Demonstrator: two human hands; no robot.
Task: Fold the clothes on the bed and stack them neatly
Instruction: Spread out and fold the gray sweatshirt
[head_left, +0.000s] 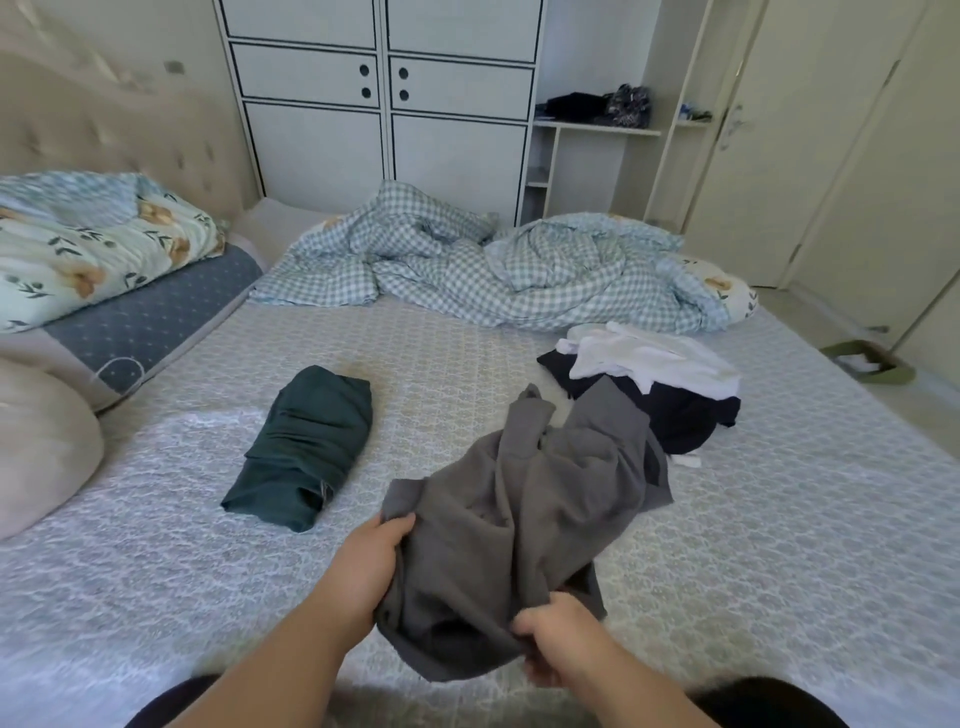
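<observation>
The grey garment (524, 525) lies crumpled on the near middle of the bed (779, 545), with both hands gripping its near end. The left hand (371, 564) grasps the garment's near-left edge, fingers curled over the cloth at the hem and thumb on top. The right hand (553, 647) pinches a bunched fold at the garment's near-right corner, fingers closed on the fabric. Between the two hands the cloth hangs in a loose dark fold toward the near edge of the bed.

The garment's long axis runs from the hands at the near side up and away to the far right, where its far end rises into a peak and overlaps the edge of a pile of unfolded clothes. That pile, a dark navy garment (680, 415) with a white garment (649, 358) on top, sits to the far right of the hands.

To the left of the grey garment, apart from it, lies a folded dark green garment (306, 447); its long axis also runs from near-left to far-right. A rumpled checked duvet (493, 270) lies across the far side of the bed.
</observation>
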